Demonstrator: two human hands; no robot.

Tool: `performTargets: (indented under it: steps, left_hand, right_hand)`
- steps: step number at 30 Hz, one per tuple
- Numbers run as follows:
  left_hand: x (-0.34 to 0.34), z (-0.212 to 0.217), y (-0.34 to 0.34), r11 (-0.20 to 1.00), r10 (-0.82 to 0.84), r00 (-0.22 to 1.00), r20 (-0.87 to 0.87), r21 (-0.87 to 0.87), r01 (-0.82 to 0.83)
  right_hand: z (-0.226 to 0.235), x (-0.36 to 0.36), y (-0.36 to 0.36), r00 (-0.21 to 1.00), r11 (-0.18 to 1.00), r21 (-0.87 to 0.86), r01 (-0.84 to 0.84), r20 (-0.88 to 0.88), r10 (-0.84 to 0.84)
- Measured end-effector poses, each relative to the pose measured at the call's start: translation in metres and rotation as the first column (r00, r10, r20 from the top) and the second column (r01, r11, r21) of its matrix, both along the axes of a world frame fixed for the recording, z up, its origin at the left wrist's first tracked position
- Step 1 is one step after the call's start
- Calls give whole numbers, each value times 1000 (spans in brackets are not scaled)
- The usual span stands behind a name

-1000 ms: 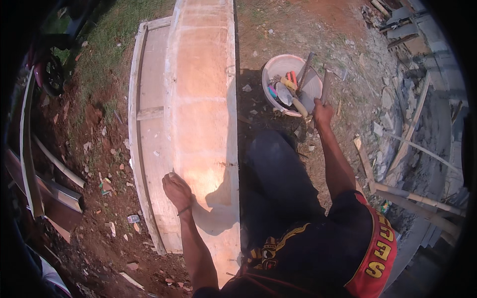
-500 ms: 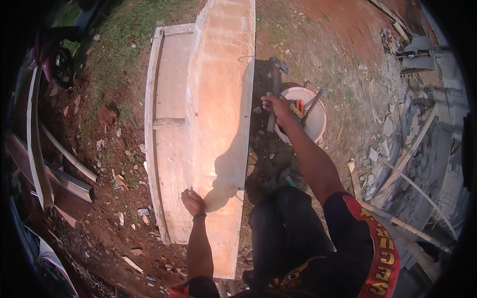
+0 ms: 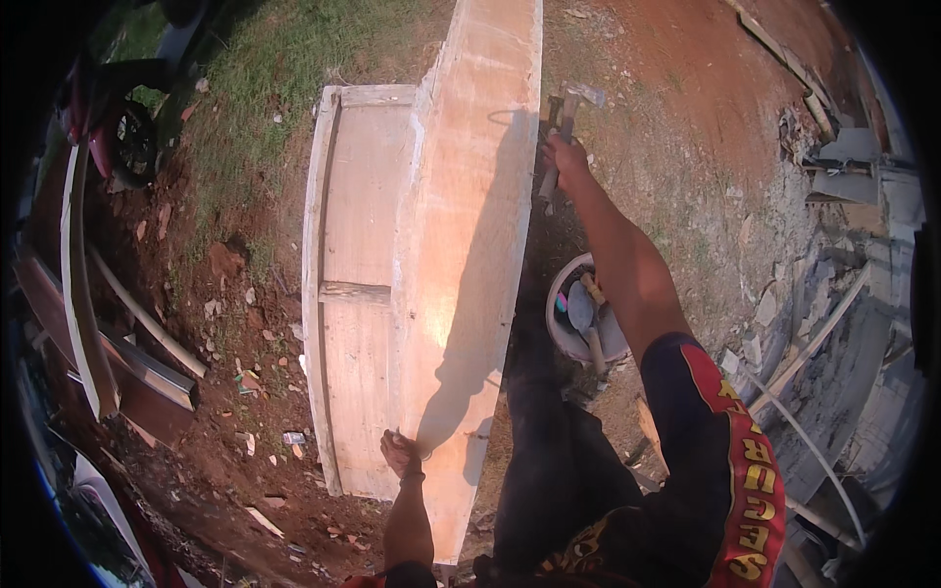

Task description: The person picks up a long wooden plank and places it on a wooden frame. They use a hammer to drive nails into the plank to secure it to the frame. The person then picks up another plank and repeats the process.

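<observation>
A long plywood panel box point(image 3: 466, 216) runs away from me, with a lower framed plywood section point(image 3: 358, 235) along its left side. My left hand point(image 3: 400, 453) rests near the seam between the two, fingers closed; whatever may be pinched in them is too small to make out. Beyond the panel's right edge, my right hand point(image 3: 564, 155) is wrapped around the handle of a hammer point(image 3: 567, 116), raised and slightly blurred. Its head lies at the far end. My arm's shadow falls along the panel.
A round bucket point(image 3: 556, 328) with a trowel point(image 3: 581, 306) and other tools stands right of the panel. Boards point(image 3: 83, 294) lie at the left near a motorcycle wheel point(image 3: 132, 142). Rubble and timber strips point(image 3: 814, 323) cover the right side.
My right hand has swung the hammer farther out and away from me. The whole view has shifted, and my left hand stays on the panel near the seam.
</observation>
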State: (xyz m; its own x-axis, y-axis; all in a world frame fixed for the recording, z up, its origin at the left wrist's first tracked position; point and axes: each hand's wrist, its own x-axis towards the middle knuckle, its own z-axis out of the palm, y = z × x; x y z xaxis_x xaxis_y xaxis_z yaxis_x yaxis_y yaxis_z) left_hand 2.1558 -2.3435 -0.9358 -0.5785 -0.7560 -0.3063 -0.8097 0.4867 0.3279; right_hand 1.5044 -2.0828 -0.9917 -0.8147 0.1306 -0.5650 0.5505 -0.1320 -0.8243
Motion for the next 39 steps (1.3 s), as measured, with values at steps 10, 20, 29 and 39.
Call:
performTargets:
  steps: [10, 20, 29, 39]
  left_hand:
    - [-40, 33, -9, 945, 70, 841, 536, 233, -228]
    - [-346, 13, -45, 995, 78, 984, -160, 71, -68]
    - [-629, 5, 19, 998, 32, 990, -135, -42, -38]
    - [-647, -19, 39, 913, 278, 945, -172, -258, -315]
  right_hand:
    - [21, -85, -38, 964, 994, -92, 56, 263, -30]
    - [20, -82, -42, 973, 997, 76, 33, 227, -50]
    - [29, -87, -34, 951, 946, 272, -175, 294, 91]
    - [27, -141, 6, 576, 970, -206, -131, 781, 244]
